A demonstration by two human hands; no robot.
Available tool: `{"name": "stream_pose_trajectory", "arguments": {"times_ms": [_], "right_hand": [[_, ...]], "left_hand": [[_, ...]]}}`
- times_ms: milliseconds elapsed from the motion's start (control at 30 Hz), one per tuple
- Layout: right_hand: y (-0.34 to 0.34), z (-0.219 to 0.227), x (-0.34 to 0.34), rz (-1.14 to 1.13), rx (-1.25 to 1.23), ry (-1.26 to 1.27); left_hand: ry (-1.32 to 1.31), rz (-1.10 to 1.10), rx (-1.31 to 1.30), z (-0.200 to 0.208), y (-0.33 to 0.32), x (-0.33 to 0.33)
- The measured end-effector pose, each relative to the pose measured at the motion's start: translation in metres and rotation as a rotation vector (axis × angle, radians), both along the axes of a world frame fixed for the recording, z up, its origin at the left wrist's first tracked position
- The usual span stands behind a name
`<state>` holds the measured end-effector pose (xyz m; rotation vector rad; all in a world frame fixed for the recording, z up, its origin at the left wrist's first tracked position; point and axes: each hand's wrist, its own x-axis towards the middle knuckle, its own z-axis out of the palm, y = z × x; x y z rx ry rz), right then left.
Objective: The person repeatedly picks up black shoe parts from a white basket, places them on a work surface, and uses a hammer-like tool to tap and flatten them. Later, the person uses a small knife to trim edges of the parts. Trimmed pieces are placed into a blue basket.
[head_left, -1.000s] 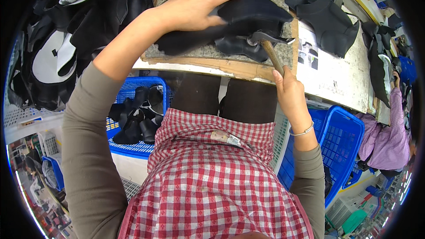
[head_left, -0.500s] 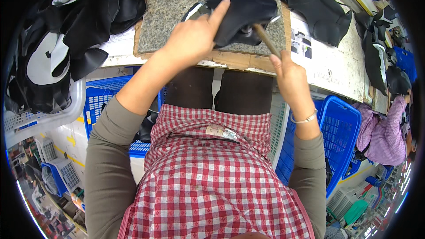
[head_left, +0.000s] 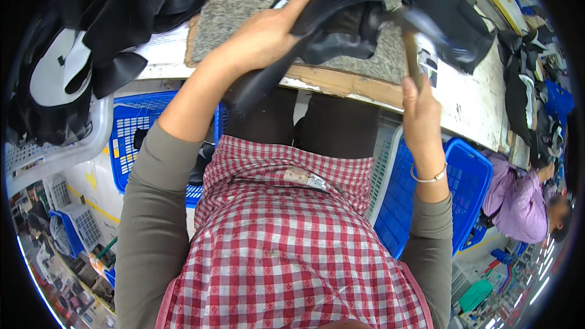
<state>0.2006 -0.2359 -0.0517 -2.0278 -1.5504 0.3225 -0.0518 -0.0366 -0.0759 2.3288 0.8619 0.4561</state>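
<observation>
A black leather shoe upper (head_left: 332, 9) lies partly folded on a grey stone slab (head_left: 237, 0), one flap hanging over the near edge. My left hand (head_left: 268, 36) grips its left side, the index finger stretched along the leather and the other fingers partly hidden. In my right hand (head_left: 421, 113) is a hammer (head_left: 412, 55), its wooden handle pointing away from me. The hammer's head is blurred by motion, raised to the right of the upper and apart from it.
More black leather uppers (head_left: 442, 15) lie at the right of the worktable (head_left: 469, 100). A white basket (head_left: 61, 152) at the left carries a pile of black and white pieces. Blue baskets (head_left: 469, 176) stand below the table; a person in a checked shirt (head_left: 518, 207) is at far right.
My right hand has swung the hammer up and right, away from the upper. The upper has shifted, and a flap now hangs over the table edge under my left hand.
</observation>
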Motion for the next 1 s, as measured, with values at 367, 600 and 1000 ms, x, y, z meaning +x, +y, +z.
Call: {"name": "stream_pose_trajectory", "arguments": {"times_ms": [367, 600, 1000], "right_hand": [[0.012, -0.005, -0.051, 0.271, -0.153, -0.023], [-0.046, 0.012, -0.020, 0.193, -0.236, 0.200], [0.000, 0.008, -0.087, 0.427, -0.156, 0.166]], "left_hand": [[0.002, 0.154, 0.083, 0.025, -0.028, -0.025], [0.642, 0.488, -0.068, 0.099, -0.139, -0.224], [0.732, 0.679, 0.762, 0.185, 0.149, -0.242]]}}
